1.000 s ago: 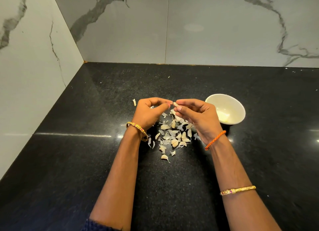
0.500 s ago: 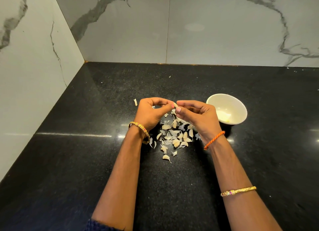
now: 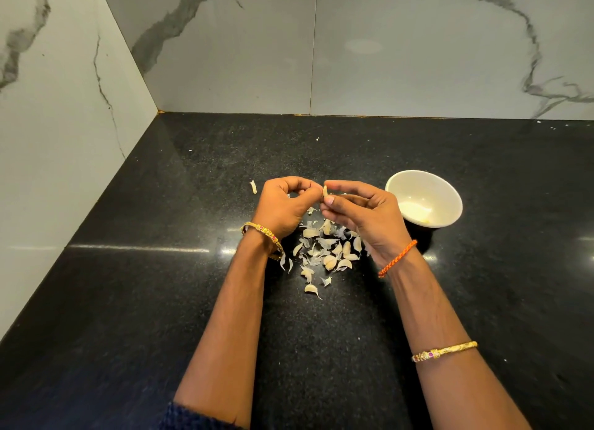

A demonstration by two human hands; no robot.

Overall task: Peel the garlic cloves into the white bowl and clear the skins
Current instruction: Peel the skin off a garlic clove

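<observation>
A small garlic clove (image 3: 325,191) is held between both hands above the black counter. My right hand (image 3: 360,214) pinches it between thumb and fingers; my left hand (image 3: 283,206), fingers curled, pinches its left side. Below the hands lies a pile of garlic cloves and papery skins (image 3: 324,253). The white bowl (image 3: 427,185) stands to the right of my right hand with some peeled garlic at its bottom.
One loose skin piece (image 3: 253,187) lies left of my left hand and a tiny scrap (image 3: 317,138) farther back. The black counter (image 3: 160,301) meets marble walls at the left and back, forming a corner.
Both hands have stayed together on the clove, with only small finger shifts; the clove now shows more upright between the fingertips.
</observation>
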